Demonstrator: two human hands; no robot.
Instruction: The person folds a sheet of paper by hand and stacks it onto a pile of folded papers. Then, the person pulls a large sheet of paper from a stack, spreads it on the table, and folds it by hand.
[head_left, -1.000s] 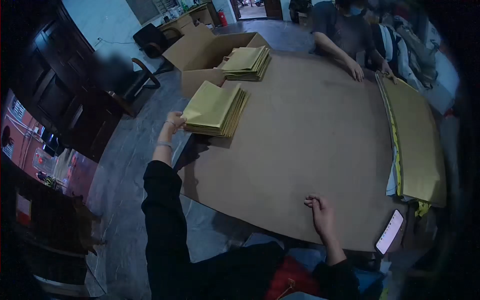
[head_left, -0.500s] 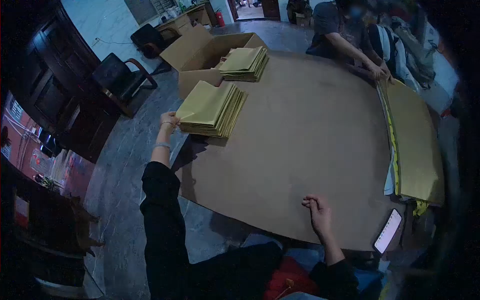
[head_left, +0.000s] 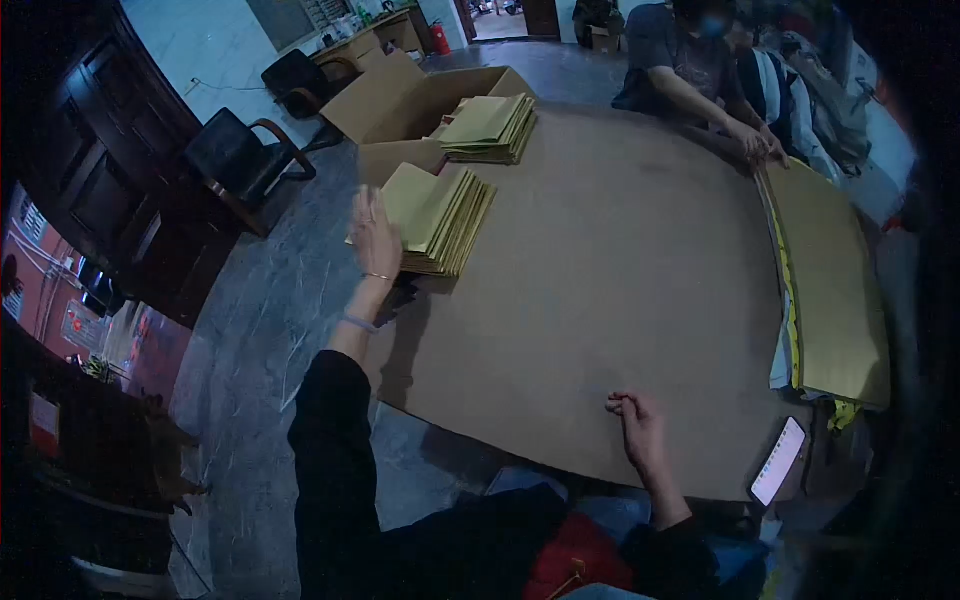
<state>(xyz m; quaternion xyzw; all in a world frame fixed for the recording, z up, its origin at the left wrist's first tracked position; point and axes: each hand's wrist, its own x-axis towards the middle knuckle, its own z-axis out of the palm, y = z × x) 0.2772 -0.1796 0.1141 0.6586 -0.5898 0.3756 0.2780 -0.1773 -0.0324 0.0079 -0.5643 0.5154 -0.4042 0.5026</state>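
Raised since earlier, my left grip has fingers extended at the yellow paper stack. My right grip is curled together.

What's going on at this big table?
Someone's left hand is open at the left edge of the near yellow stack; whether it touches is unclear. Their right hand is loosely curled by the near edge of the table. Across from them, a co-worker's hands are at the far end of a large yellow pile. Another yellow stack sits beside an open cardboard box.
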